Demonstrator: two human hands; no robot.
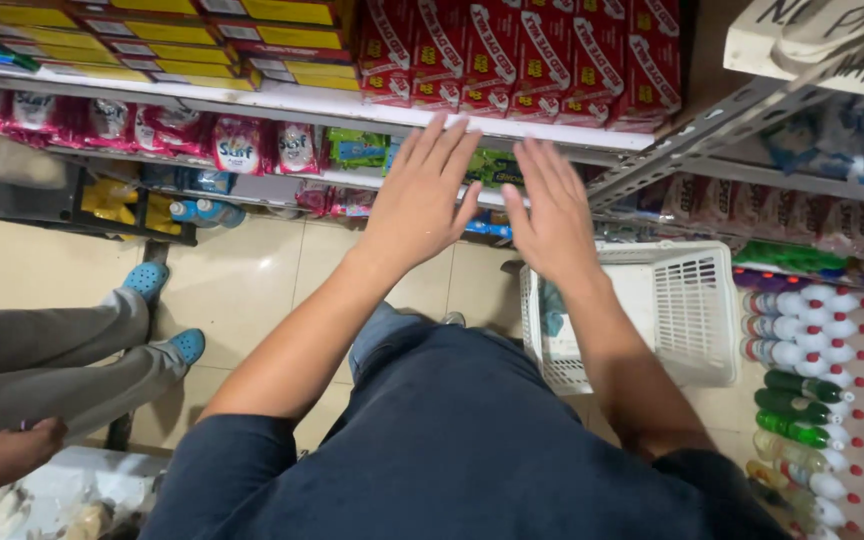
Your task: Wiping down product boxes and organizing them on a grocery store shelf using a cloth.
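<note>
Shelf edge (372, 108), far: approached by left hand (422, 195) and right hand (552, 215), grips flat-open, empty, best kept level above white basket (692, 310).

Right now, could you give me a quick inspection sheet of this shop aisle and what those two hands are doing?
Surface: pale tiled floor, bare where it shows.
Job's things: white plastic basket on the floor, something bluish inside; nearest the right hand.
Clutter: bottles with white and red caps in rows at right.
Grippers: left hand and right hand both open, fingers spread, holding nothing.
Cables: nothing seen.
Surroundings: shelves with red packets, yellow boxes, pink pouches; another person seated at left in blue clogs.
</note>
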